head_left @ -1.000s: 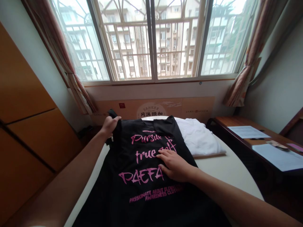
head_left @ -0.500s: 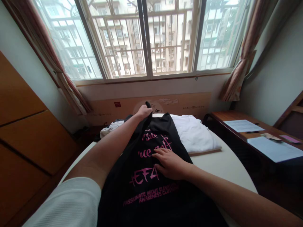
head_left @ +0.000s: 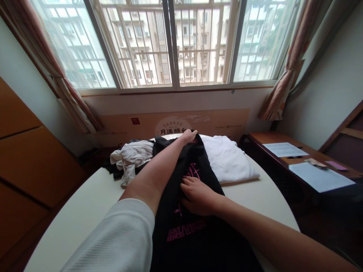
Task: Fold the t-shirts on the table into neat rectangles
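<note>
The black T-shirt (head_left: 187, 241) with pink printed lettering lies lengthwise on the round white table (head_left: 73, 211), its far end near the window wall. The left hand (head_left: 188, 136) is at the shirt's far edge, with the forearm crossing above the shirt. Its fingers contact the black fabric, but whether they grip or merely rest cannot be determined from this view. The right hand (head_left: 198, 196) is released: it lies open and palm-down on the middle of the shirt, with the fingers slightly spread. A folded white garment (head_left: 224, 158) sits just beside the shirt on the right, on a flat brown board (head_left: 239, 182). A crumpled white cloth (head_left: 130, 155) lies against the shirt's left side, over dark fabric (head_left: 113, 170). Sheets of paper (head_left: 320, 176) lie on a wooden desk (head_left: 300, 160) to the right of the table.
</note>
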`<action>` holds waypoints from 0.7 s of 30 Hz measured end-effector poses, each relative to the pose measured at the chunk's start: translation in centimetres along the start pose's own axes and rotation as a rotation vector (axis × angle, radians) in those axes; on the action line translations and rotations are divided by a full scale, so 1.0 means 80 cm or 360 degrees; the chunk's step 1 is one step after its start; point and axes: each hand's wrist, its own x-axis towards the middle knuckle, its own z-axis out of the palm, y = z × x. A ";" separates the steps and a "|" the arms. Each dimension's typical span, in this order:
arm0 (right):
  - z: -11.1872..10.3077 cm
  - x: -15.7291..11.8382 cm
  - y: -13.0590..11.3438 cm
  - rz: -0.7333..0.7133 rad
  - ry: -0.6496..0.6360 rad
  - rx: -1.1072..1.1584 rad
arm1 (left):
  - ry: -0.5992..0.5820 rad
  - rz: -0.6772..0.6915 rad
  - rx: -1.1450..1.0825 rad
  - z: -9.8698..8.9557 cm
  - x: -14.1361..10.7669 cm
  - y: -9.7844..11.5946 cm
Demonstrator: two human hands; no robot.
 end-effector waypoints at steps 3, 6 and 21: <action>-0.003 0.000 0.000 -0.0017 0.0014 0.0032 | -0.0226 0.0017 -0.0015 0.006 -0.017 -0.017; -0.001 0.000 0.001 -0.0051 0.0064 0.0083 | -0.0285 0.0105 0.0057 -0.004 -0.035 -0.030; -0.061 0.019 0.089 0.0816 0.0696 0.0411 | -0.0583 -0.0111 0.1157 -0.169 -0.396 -0.099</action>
